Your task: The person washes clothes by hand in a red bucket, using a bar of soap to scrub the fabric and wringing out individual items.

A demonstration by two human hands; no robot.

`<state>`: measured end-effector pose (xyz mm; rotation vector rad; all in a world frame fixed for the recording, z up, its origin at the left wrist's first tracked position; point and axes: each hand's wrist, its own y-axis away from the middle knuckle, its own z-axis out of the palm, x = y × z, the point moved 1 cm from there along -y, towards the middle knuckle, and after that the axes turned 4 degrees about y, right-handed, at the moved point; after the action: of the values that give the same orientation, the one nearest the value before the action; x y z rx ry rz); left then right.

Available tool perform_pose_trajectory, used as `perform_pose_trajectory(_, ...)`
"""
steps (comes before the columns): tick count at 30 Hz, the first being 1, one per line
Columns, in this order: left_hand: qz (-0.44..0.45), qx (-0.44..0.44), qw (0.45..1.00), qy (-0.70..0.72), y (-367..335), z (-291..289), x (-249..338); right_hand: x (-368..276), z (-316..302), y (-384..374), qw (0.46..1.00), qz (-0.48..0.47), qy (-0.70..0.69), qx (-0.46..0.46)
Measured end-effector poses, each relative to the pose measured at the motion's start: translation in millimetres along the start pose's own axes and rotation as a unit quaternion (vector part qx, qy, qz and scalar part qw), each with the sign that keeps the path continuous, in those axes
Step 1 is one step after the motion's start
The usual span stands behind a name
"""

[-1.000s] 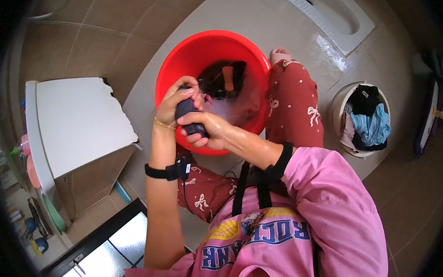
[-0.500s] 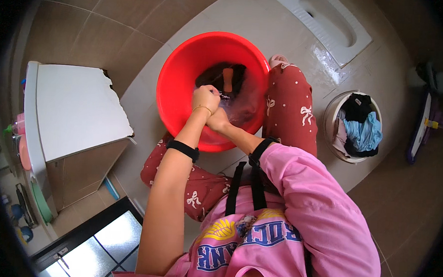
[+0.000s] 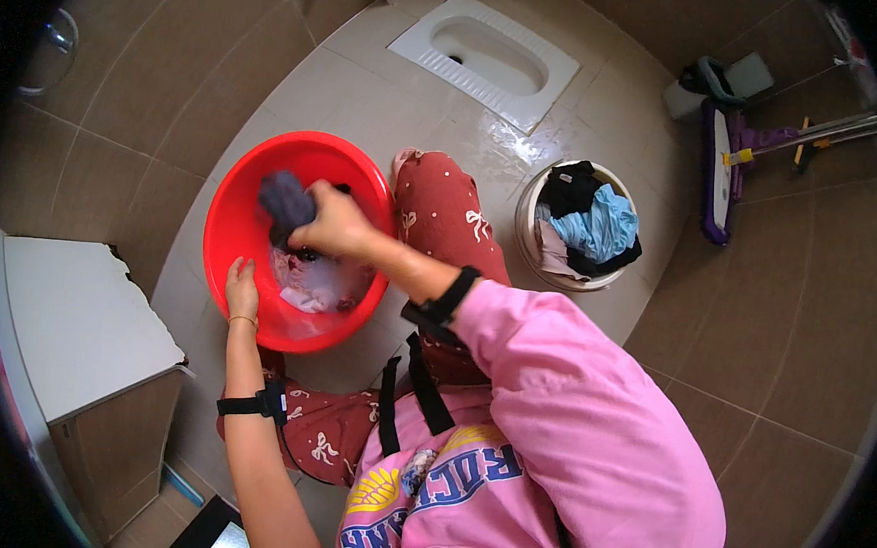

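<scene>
A large red tub (image 3: 225, 213) stands on the floor in front of me, with soapy water and wet pinkish clothes (image 3: 309, 292) in its bottom. Over the tub, my right hand (image 3: 337, 219) is closed round a bunched dark grey-blue cloth (image 3: 287, 202); motion blurs it, and I cannot tell what garment it is. Some dark cloth lies below that bundle, partly hidden by the hand. My left hand (image 3: 241, 288) is empty, its fingers apart, at the tub's near left inner wall.
A white bucket (image 3: 525, 229) heaped with black, light blue and pale pink clothes stands to the right. Beyond are a squat toilet (image 3: 558, 82) and a purple flat mop (image 3: 718, 180). A white-topped cabinet (image 3: 79, 325) is at left. My knees flank the tub's near side.
My hands, together over the tub before, have parted: the right lifts the dark cloth, the left has moved to the tub's wall. The brown-handled brush no longer shows. The view has shifted.
</scene>
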<state>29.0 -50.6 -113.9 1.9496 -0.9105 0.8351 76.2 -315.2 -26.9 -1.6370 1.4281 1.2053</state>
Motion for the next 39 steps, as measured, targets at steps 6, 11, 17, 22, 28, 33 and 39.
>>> perform_pose_trajectory(6,-0.046,-0.038,0.994,0.089,25,26,34,21,-192,47,0.974,-0.037,-0.102,0.2)
perform_pose_trajectory(11,-0.05,-0.039,0.993,0.095,23,26,33,100,-269,139,0.889,0.058,0.198,0.408)
perform_pose_trajectory(17,-0.07,-0.047,0.995,0.053,19,32,17,259,-231,254,0.807,0.179,0.523,0.208)
perform_pose_trajectory(22,-0.044,-0.046,0.998,-0.014,16,29,30,204,-248,202,0.779,0.308,0.542,0.066)
perform_pose_trajectory(28,-0.048,0.017,0.995,-0.086,-31,11,-20,0,-196,90,0.965,-0.053,0.203,0.161)
perform_pose_trajectory(33,-0.043,-0.021,0.968,-0.246,-42,17,2,-102,-81,15,0.924,-0.062,-0.372,-0.056)
perform_pose_trajectory(39,-0.017,-0.036,0.942,-0.334,-72,77,10,-48,13,-63,0.856,0.181,-0.467,-0.128)
